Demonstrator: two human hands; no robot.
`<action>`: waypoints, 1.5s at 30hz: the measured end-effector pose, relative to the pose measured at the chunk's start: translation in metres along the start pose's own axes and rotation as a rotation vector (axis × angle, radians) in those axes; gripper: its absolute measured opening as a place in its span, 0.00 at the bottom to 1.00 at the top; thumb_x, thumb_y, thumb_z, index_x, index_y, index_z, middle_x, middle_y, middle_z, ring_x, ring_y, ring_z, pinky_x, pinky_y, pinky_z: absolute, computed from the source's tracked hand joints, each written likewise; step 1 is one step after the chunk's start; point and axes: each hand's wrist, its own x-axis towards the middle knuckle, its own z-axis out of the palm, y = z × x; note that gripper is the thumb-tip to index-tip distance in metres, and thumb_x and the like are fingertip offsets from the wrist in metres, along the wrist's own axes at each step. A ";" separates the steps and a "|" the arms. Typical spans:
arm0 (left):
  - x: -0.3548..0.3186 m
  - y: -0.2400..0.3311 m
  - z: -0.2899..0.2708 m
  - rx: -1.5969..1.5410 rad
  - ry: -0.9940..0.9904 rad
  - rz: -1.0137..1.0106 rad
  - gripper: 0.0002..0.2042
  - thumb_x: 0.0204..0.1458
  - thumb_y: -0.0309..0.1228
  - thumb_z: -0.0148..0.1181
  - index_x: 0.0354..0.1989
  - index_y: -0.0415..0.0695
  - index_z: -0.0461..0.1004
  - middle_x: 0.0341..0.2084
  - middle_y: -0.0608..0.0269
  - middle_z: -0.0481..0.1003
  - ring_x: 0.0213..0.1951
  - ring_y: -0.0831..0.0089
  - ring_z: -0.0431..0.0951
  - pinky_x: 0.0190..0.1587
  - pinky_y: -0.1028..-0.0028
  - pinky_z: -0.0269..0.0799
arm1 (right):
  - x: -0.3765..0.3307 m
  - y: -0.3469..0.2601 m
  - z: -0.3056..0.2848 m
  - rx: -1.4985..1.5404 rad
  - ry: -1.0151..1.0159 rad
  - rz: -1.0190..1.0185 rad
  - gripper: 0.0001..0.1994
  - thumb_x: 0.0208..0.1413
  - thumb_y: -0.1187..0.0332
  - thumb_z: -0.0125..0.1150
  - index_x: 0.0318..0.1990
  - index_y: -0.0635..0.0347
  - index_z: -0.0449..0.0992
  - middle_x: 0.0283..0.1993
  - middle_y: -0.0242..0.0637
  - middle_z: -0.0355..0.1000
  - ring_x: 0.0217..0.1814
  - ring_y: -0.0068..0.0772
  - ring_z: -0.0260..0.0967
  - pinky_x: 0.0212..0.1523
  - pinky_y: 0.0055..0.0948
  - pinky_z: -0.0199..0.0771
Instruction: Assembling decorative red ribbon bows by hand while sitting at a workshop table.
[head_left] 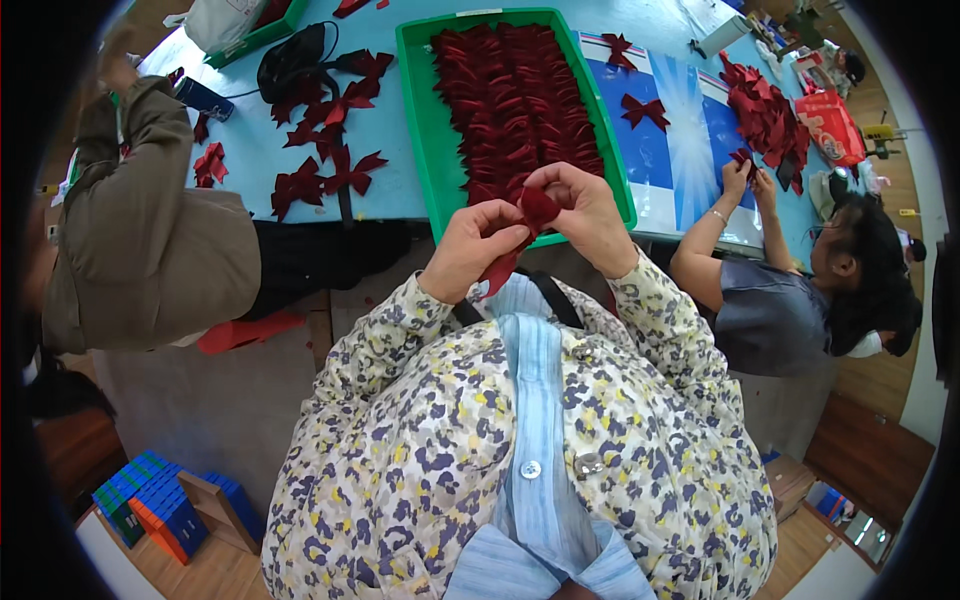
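Between my two hands is a dark red ribbon bow (540, 207), held up over the near edge of a green tray (416, 120). My left hand (470, 245) pinches its lower left part, where a tail hangs down below the fingers. The fingers of my right hand (585, 213) are closed on the bow's upper right loop. Packed rows of dark red bows (515, 100) fill the tray just beyond my hands.
Loose red bows (330, 170) lie on the blue table (380, 190) to the left, near a black pouch (292, 62). At right are a red bow pile (765, 115) and a co-worker's hands (745, 185) holding a red piece. Another person's sleeve (150, 200) is at left.
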 end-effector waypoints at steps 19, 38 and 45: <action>0.003 -0.009 -0.012 -0.236 0.088 -0.005 0.10 0.54 0.26 0.56 0.43 0.39 0.70 0.32 0.65 0.75 0.33 0.81 0.74 0.38 0.80 0.71 | -0.028 -0.001 0.007 -0.439 0.250 -0.312 0.06 0.46 0.78 0.63 0.33 0.63 0.74 0.26 0.30 0.69 0.22 0.15 0.63 0.23 0.15 0.60; 0.004 -0.014 -0.012 0.098 0.104 0.109 0.14 0.48 0.23 0.61 0.44 0.36 0.72 0.35 0.64 0.75 0.35 0.81 0.74 0.40 0.82 0.70 | -0.012 0.009 0.018 -0.857 0.274 -0.592 0.06 0.39 0.76 0.62 0.28 0.60 0.73 0.26 0.35 0.68 0.23 0.36 0.69 0.21 0.30 0.68; 0.005 -0.010 -0.017 0.057 0.016 0.035 0.17 0.45 0.21 0.62 0.46 0.36 0.71 0.38 0.64 0.74 0.37 0.81 0.74 0.42 0.81 0.70 | -0.010 0.017 0.005 -0.348 0.091 -0.145 0.02 0.47 0.74 0.57 0.28 0.62 0.71 0.22 0.27 0.65 0.21 0.19 0.63 0.20 0.22 0.61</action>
